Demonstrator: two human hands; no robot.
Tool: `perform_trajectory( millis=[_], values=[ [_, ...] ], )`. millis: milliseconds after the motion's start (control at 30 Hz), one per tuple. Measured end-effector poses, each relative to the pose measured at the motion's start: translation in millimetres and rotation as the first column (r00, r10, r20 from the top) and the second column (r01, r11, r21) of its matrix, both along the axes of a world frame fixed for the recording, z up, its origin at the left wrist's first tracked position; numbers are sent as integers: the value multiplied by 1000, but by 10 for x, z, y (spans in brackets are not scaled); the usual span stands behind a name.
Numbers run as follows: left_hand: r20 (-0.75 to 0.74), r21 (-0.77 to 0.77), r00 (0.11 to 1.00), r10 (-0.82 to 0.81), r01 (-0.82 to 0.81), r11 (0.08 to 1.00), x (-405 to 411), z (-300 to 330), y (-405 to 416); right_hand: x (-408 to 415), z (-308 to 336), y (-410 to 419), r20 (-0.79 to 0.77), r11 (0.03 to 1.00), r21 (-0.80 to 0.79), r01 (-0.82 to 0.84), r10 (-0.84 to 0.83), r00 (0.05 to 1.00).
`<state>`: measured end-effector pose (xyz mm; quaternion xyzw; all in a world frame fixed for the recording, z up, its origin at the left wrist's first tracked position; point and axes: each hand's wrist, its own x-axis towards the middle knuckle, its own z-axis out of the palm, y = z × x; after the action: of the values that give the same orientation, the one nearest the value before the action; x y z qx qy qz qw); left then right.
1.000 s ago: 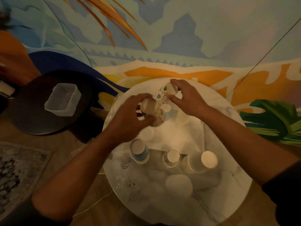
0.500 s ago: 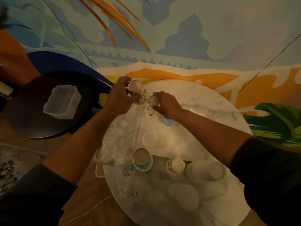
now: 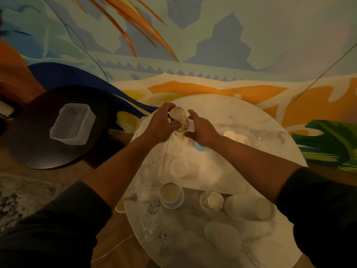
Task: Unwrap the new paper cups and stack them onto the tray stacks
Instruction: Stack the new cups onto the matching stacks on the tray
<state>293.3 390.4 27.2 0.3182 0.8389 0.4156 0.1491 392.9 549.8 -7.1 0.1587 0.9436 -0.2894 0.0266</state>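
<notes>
A tall stack of patterned paper cups (image 3: 180, 124), bottoms up, stands at the far left corner of a white tray (image 3: 212, 171) on the round marble table (image 3: 260, 120). My left hand (image 3: 164, 125) grips the top cup of the stack. To the right of that stack my right hand (image 3: 201, 128) hovers with its fingers spread and its thumb near the stack's base, holding nothing. A blue striped cup (image 3: 199, 147) shows under my right wrist. Near the table's front stand a blue-rimmed cup stack (image 3: 171, 195), a patterned cup (image 3: 211, 201) and a white cup stack lying down (image 3: 249, 206).
A clear plastic box (image 3: 72, 123) sits on a dark round table (image 3: 38, 144) to the left. Crumpled clear wrap (image 3: 152, 207) lies along the marble table's left edge. More pale cups (image 3: 234, 137) lie at the right. A painted wall rises just behind the table.
My left hand brought its patterned cups rightward onto the stack that my right hand held. My right hand let go and spread its fingers beside the stack.
</notes>
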Motion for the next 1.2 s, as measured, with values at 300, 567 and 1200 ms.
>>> perform_trajectory(
  millis=[300,567,1200],
  values=[
    [-51,-171,995,-84,74,982,-2,-345,186,349,33,363,-27,994,105,18,-15,1000],
    [-51,-202,995,-80,69,977,50,-148,131,898,562,477,-76,1000,9,14,-13,997],
    [187,50,963,-196,190,981,2401,450,-892,1691,446,-395,682,803,32,-595,417,600]
  ],
)
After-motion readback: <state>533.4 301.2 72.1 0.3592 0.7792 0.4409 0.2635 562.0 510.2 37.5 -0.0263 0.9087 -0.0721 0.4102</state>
